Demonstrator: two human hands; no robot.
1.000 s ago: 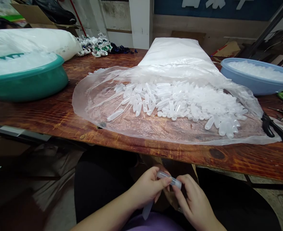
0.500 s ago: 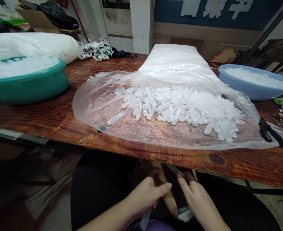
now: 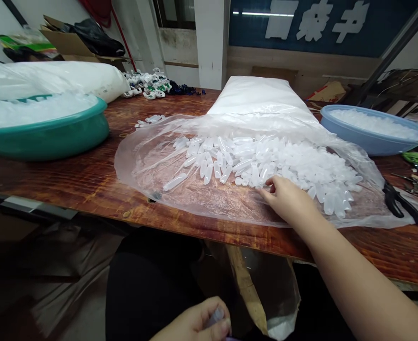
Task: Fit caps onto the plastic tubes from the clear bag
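Translucent white plastic tubes [image 3: 244,156] lie in a spread heap on a clear plastic bag [image 3: 202,203], whose full white part [image 3: 258,92] extends toward the back. My right hand [image 3: 283,199] reaches over the bag's front, its thumb and forefinger curved at the near edge of the heap; whether a tube is between the fingertips is too small to tell. Low in front of my lap, my left hand [image 3: 205,322] is closed around a translucent plastic piece [image 3: 216,315].
A green basin [image 3: 49,139] of white pieces stands at the left, a blue basin [image 3: 372,135] at the right. Black-handled pliers [image 3: 397,201] lie by the bag's right end. Below the table edge [image 3: 180,229] hangs an open bag [image 3: 280,293] beside a wooden strip [image 3: 246,284].
My right hand has risen from below the table edge to the heap of tubes. My left hand has moved down and closer to my body. The view has shifted slightly.
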